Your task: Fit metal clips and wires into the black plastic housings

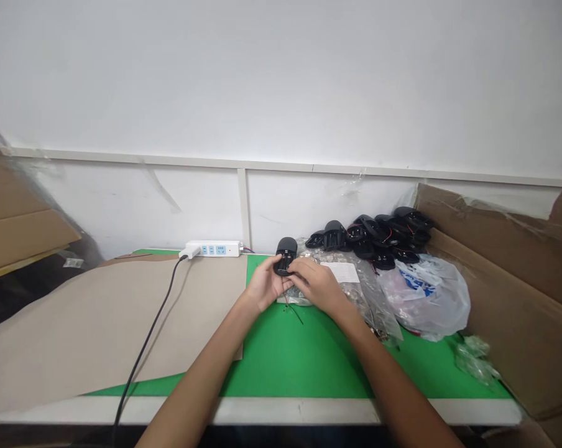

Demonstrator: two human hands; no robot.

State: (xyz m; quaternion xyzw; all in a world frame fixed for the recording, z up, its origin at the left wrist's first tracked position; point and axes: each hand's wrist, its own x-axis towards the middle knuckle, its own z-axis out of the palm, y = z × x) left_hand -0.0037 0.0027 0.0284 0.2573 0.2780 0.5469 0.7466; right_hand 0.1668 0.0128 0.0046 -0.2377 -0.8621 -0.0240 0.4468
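Observation:
My left hand [266, 285] grips a rounded black plastic housing [287, 247] whose open slotted inside faces me. The left thumb lies along the housing's side. At its lower right edge, the fingers of my right hand [319, 283] are pinched together against the housing; whatever is between them is hidden. Thin red and black wires [294, 310] hang below the housing over the green mat [299, 361]. Under and beside my right hand lies a clear plastic bag [367, 292] of small parts, with a white paper label [342, 272] on it.
A heap of similar black housings [378, 233] sits at the back right, by a white plastic bag [425, 298] and a cardboard box [509, 311]. On the left are a cardboard sheet [99, 323], a white power strip [220, 249] and its black cable [153, 330].

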